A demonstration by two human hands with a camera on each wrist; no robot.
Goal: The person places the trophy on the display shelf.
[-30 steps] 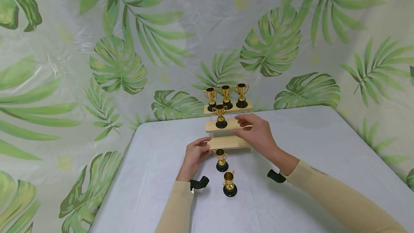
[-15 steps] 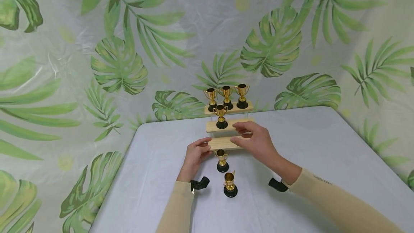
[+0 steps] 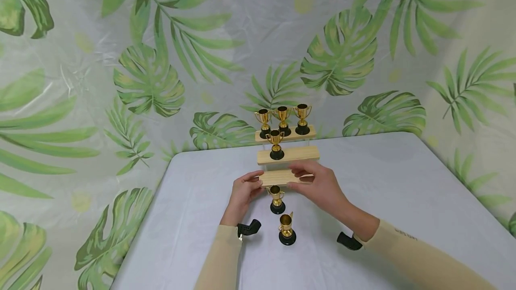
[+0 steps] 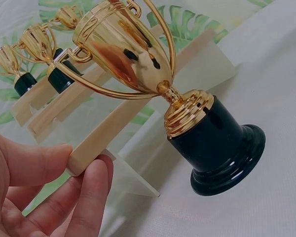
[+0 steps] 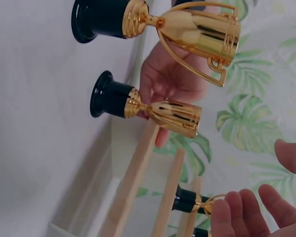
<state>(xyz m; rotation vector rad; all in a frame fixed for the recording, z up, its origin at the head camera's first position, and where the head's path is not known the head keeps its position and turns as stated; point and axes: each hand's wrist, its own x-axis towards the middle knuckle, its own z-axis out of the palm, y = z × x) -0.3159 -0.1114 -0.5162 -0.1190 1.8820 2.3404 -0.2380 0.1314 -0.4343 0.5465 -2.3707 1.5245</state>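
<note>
A three-tier wooden display shelf stands at the back of the table. My left hand (image 3: pixel 242 191) pinches the left end of its lowest board (image 3: pixel 276 177) between thumb and fingers, plain in the left wrist view. Over the right part of that board hovers my right hand (image 3: pixel 324 187), fingers loosely bent and holding nothing; the right wrist view shows its fingers (image 5: pixel 274 200) apart from everything. One gold trophy cup (image 3: pixel 276 146) with a black base sits at the left of the middle board (image 3: pixel 300 154). Two more stand upright on the table, a nearer trophy (image 3: pixel 286 231) and a farther trophy (image 3: pixel 277 201).
Three trophies (image 3: pixel 283 117) line the top board (image 3: pixel 312 132). A white cloth covers the table (image 3: pixel 193 218). Behind it hangs a leaf-patterned backdrop (image 3: pixel 250 35). The farther table trophy is close in front of the lowest board.
My right hand has come down and toward me, from beside the middle board to above the lowest one. My left hand keeps its grip on the board's end. The trophies have not moved.
</note>
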